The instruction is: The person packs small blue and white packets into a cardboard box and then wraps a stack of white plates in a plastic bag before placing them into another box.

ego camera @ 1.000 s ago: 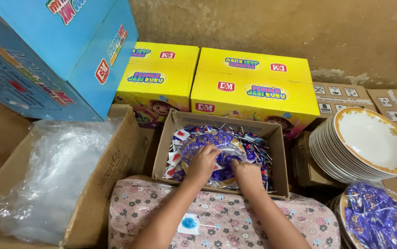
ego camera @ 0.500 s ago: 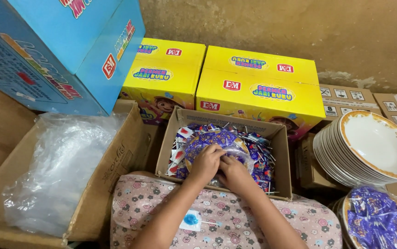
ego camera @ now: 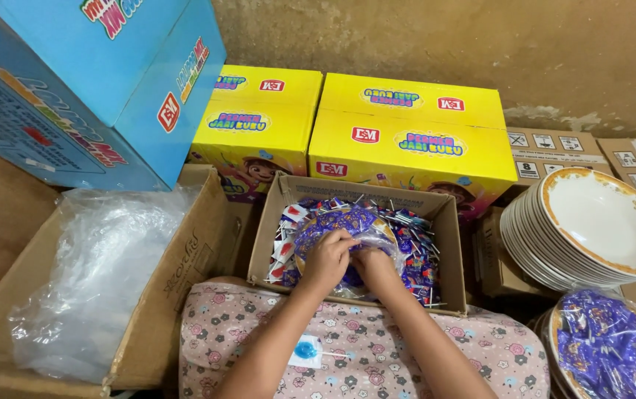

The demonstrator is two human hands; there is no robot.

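head view | left hand [ego camera: 327, 258] and right hand [ego camera: 372, 264] are seen touching, fingers clenched on a clear bag of purple sweets [ego camera: 347, 225] | bag is held over loose wrapped sweets inside the open cardboard box [ego camera: 366, 193] | yellow cartons [ego camera: 406, 140] are stacked behind | stacked plates [ego camera: 591, 229] are set at right

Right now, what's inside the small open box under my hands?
Purple and red wrapped sweets on sticks and a clear bag over a plate. Both hands cover the middle; the bottom is hidden.
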